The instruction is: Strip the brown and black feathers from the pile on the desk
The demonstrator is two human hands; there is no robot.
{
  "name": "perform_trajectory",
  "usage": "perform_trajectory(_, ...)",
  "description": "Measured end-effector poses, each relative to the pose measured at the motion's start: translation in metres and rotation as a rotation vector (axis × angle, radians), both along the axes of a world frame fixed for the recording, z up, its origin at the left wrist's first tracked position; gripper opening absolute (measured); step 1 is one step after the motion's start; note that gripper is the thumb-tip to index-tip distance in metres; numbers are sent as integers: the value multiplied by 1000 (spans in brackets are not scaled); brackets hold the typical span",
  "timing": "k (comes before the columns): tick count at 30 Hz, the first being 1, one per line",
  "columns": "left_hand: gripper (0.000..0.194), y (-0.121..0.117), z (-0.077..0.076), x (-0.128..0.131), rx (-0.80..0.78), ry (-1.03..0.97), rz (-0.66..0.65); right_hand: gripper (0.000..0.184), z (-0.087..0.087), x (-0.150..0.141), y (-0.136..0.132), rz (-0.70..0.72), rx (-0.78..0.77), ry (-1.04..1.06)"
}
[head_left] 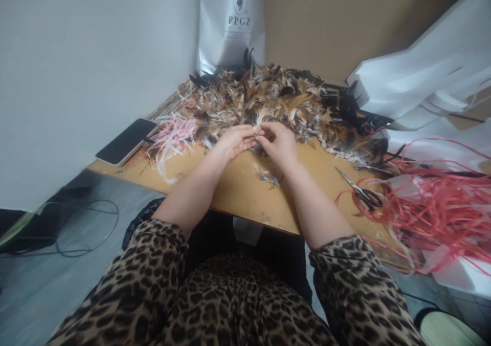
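My left hand and my right hand meet at the near edge of a heap of brown, black and white feathers. Their fingertips are pinched together on a small pale feather that sticks up between them. How much of it each hand grips is partly hidden by the fingers. Just below the hands, a few loose grey feathers lie on the tan tabletop. To the left of my left hand is a bundle of pink and white strips.
A phone lies at the table's left corner. Scissors rest on the right beside a tangle of red plastic strings. A silver-white bag stands behind the feathers. White equipment juts in from the right.
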State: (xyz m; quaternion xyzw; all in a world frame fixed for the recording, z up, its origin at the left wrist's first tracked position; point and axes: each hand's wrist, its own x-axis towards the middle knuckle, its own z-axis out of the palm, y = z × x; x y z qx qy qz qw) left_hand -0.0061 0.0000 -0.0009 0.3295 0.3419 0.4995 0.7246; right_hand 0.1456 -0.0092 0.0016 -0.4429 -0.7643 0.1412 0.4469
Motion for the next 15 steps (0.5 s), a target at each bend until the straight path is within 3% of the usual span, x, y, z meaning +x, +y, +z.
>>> perform_trajectory(3,8,-2,0,3,-24,32,-1,24,0,1,-2,-93,139,-255)
perform_trajectory(6,12,-3,-1,6,-29,76,8,22,-1,2,-2,-130,192,-336)
perform_trajectory(11,18,-3,1,6,71,189,29,19,-3,1,-2,-138,150,-276)
perform_trajectory(13,20,-2,6,2,158,259,106,21,-4,-1,-3,-111,79,-189)
perform_trajectory(15,19,1,14,-6,256,316,263,24,-3,-5,-4,-86,1,-109)
